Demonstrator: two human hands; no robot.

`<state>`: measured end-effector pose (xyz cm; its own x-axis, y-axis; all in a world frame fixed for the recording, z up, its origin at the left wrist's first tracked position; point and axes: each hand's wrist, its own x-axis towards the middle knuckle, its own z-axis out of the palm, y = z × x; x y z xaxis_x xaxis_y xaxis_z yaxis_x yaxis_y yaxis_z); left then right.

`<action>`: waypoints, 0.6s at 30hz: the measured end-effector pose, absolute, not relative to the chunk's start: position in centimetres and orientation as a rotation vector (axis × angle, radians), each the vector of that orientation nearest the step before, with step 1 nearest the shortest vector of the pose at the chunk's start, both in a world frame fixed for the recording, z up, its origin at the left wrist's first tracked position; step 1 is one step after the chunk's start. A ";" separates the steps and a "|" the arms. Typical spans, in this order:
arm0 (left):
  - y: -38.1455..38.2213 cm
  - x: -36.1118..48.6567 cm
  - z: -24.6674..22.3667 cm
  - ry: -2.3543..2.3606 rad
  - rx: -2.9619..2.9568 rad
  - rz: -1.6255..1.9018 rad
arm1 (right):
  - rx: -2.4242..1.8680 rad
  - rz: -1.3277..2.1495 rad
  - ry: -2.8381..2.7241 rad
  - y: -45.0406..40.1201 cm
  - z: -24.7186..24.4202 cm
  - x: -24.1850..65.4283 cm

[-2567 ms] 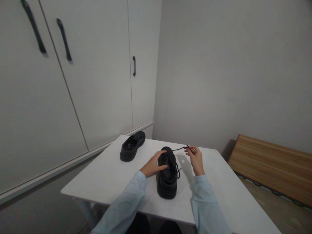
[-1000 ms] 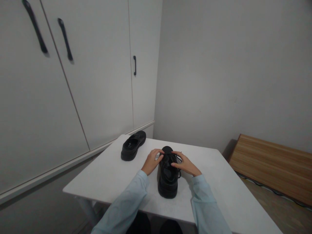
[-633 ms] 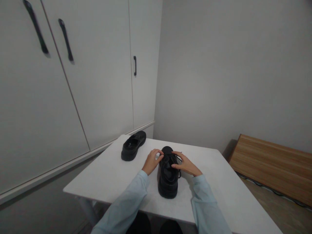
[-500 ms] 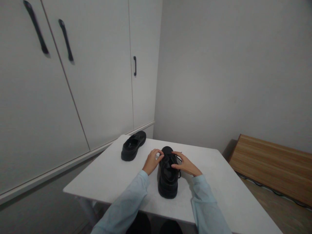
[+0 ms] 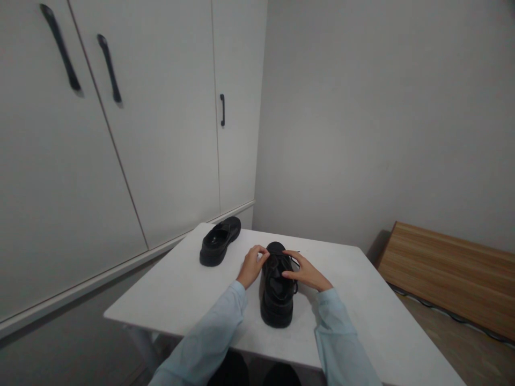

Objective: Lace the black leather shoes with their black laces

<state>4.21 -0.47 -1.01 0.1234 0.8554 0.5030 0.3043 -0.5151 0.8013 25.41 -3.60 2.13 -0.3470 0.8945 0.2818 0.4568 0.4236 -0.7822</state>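
A black lace-up shoe [image 5: 277, 300] stands on the white table [image 5: 181, 300], its heel towards me and its toe pointing away. My left hand [image 5: 253, 265] is at the shoe's upper left side, thumb and index finger pinched at the shoelace [image 5: 277, 253] near the toe. From the right, my right hand [image 5: 308, 273] reaches over the shoe. Its index fingertip touches the lacing and its thumb rests on the tongue, with a wide gap between them. Loose black lace shows beside the right fingers and along the shoe's right side.
A second black shoe [image 5: 219, 241] sits at the table's back left, toe pointing away. White cabinets [image 5: 169, 134] with black handles line the left, and a grey wall [image 5: 382, 123] stands behind. A wood-grain board [image 5: 450, 279] leans at the right, with a dark cable along its lower edge.
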 end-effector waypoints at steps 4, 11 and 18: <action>-0.4 4.4 -1.1 1.100 1.859 1.413 | -1.142 0.780 -1.952 -3.6 2.1 25.4; -0.8 4.5 -0.8 1.074 1.814 1.395 | -1.140 0.775 -1.957 -3.5 1.9 25.5; -0.8 4.6 -0.6 0.979 1.747 1.367 | -1.138 0.783 -1.961 -3.5 1.9 25.5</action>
<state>4.59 -0.81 -0.58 0.1571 0.8805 0.4472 0.1397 -0.4681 0.8726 25.46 -3.51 1.94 -0.3455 0.8942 0.2845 0.4526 0.4244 -0.7842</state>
